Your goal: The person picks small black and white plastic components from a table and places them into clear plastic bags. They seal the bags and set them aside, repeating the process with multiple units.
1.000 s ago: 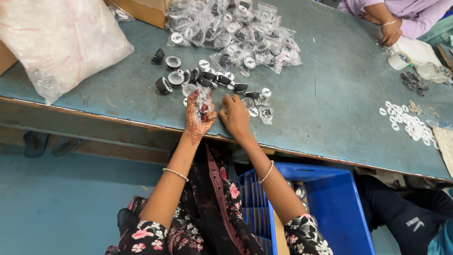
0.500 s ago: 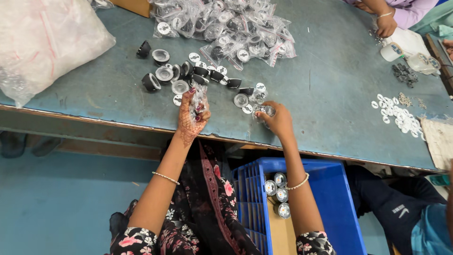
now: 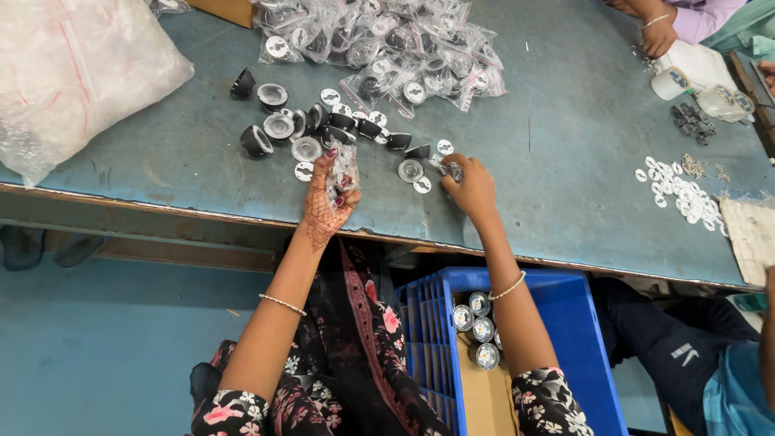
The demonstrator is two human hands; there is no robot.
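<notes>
My left hand (image 3: 327, 198) holds a small clear plastic bag (image 3: 345, 168) upright near the table's front edge. My right hand (image 3: 471, 188) rests further right on the blue-green table (image 3: 565, 153), its fingers closed around a small bagged part (image 3: 450, 169). Just beyond both hands lie several black ring-shaped parts (image 3: 257, 141), silver reflector cups (image 3: 282, 126) and white round discs (image 3: 421, 186). A heap of filled clear bags (image 3: 387, 48) lies behind them.
A large white plastic sack (image 3: 73, 73) sits at the left. A blue crate (image 3: 557, 347) with several round parts stands below the table by my lap. At the far right another person's hand (image 3: 658, 36) works near white discs (image 3: 678, 190) and small dark parts (image 3: 693, 121).
My right hand moved from beside my left hand out to the right and closed on a small bagged part. The left hand kept holding its bag.
</notes>
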